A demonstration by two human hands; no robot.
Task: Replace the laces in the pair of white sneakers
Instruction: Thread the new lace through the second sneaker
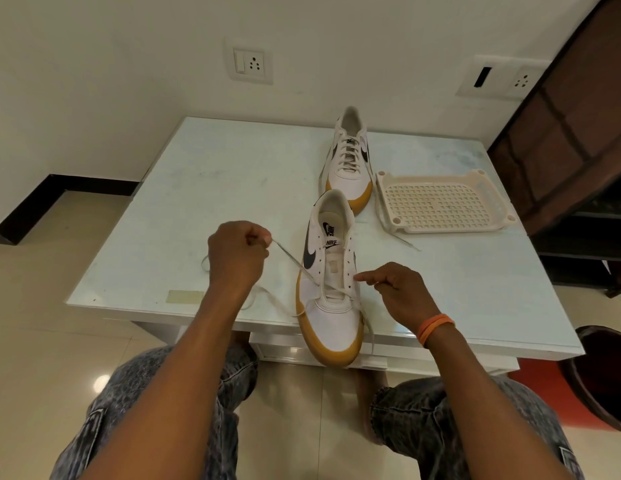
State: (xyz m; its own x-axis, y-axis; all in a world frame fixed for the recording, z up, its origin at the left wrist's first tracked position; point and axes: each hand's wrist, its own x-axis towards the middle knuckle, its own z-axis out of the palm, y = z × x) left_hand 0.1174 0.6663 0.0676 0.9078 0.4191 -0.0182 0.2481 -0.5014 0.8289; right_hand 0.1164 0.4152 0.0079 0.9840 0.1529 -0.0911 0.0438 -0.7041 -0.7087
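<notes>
A white sneaker with a gum sole point(331, 306) lies at the table's near edge, toe toward me, with only its lowest eyelets laced. My left hand point(236, 256) pinches one end of its white lace point(293, 261) and holds it taut up and to the left. Beside the shoe's right eyelets, my right hand point(394, 289) has curled fingers at the lace's other side; whether it grips the lace is hard to tell. A second sneaker point(349, 157), fully laced, stands farther back on the table.
A cream perforated plastic tray point(440, 202) lies to the right of the far sneaker, with a loose lace end point(406, 241) trailing from under it. The white glass-topped table point(215, 188) stands against a wall. A dark round bin point(600, 372) is on the floor at right.
</notes>
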